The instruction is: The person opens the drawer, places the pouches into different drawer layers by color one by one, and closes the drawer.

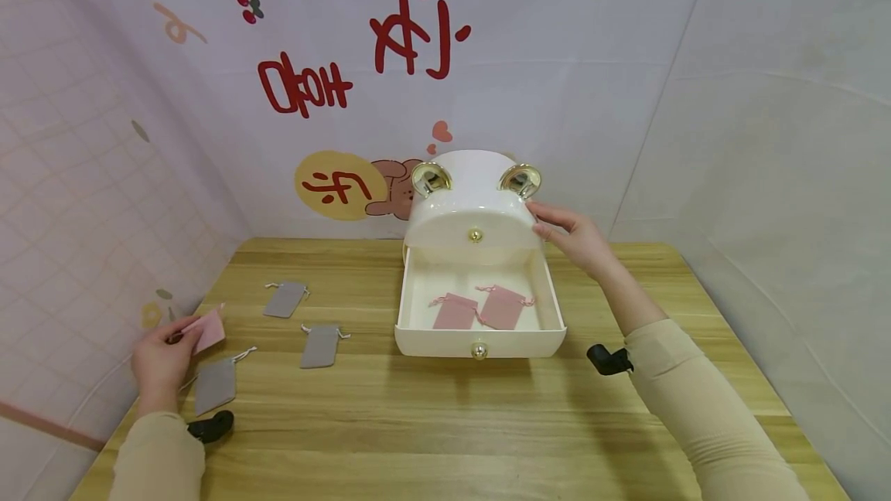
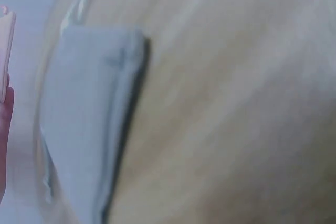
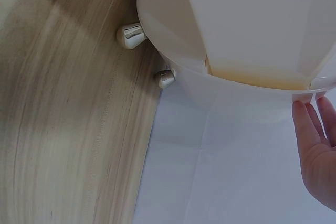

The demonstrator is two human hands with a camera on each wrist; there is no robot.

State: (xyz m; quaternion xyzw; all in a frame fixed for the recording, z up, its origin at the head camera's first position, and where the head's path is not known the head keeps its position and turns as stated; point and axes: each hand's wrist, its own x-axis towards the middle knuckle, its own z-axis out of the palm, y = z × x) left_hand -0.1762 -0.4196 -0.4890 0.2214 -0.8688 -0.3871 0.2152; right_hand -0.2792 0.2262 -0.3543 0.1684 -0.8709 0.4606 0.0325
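In the head view my left hand pinches a pink drawstring pouch above the table's left edge. A grey drawstring pouch lies beside that hand and fills much of the left wrist view. Two more grey pouches, a far one and a nearer one, lie to its right. My right hand touches the right side of a white box with straight fingers. The box's lower drawer is pulled out, with two pink pouches, left and right, lying flat inside.
The box has an upper front with a gold knob and two gold-rimmed round pieces on top. A white cloth wall with red characters stands behind the wooden table. Black camera mounts stick out at both wrists.
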